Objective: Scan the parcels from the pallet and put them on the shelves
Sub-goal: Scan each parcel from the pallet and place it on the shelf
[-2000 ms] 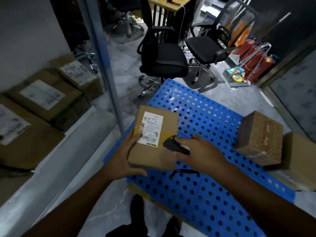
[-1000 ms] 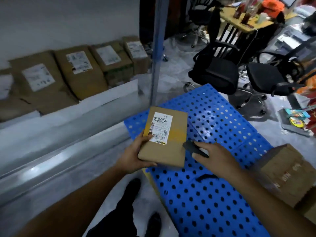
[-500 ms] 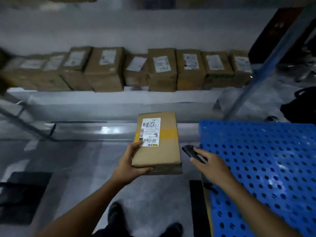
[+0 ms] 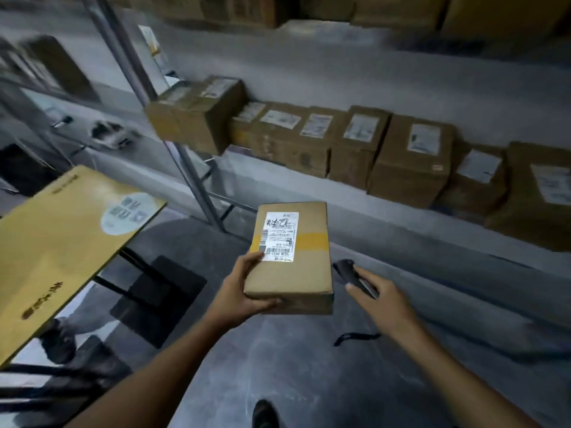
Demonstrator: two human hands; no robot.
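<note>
Grey shelf [image 4: 349,208] lined with boxes [image 4: 411,162] runs ahead. Left hand [image 4: 244,291] grips the parcel [image 4: 293,273] at its near left corner, in the air, long axis pointing at the shelf. Right hand [image 4: 383,299], just beside it, holds a scanner [image 4: 347,270].

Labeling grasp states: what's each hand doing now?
Left hand: holding the labelled parcel.
Right hand: holding the black scanner.
</note>
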